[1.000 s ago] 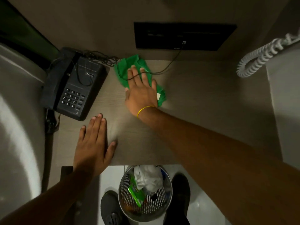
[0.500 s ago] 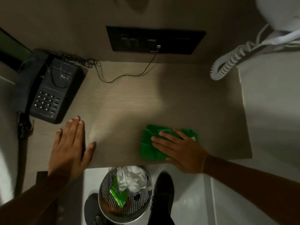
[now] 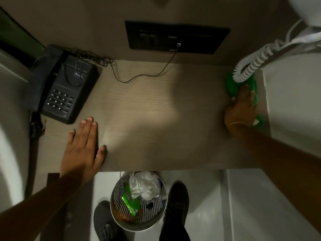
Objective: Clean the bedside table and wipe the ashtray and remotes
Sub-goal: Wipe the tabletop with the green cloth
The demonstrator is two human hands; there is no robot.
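The light wooden bedside table (image 3: pixel 156 119) fills the middle of the head view. My right hand (image 3: pixel 240 110) presses a green cloth (image 3: pixel 232 86) flat against the table's far right edge, its fingers spread over the cloth. A white coiled cord (image 3: pixel 250 66) hangs over the cloth's far end. My left hand (image 3: pixel 83 150) lies flat, palm down, on the table's near left part, holding nothing. No ashtray or remote shows in this view.
A black desk phone (image 3: pixel 66 91) sits at the back left, its thin cable (image 3: pixel 139 77) running to a dark wall panel (image 3: pixel 177 37). A metal mesh bin (image 3: pixel 139 200) with crumpled paper stands on the floor between my shoes. A white surface (image 3: pixel 293 101) borders the table's right side.
My right hand swept the green cloth from the back left by the phone, along the front edge, then to the far right edge. The left hand stayed flat in place.
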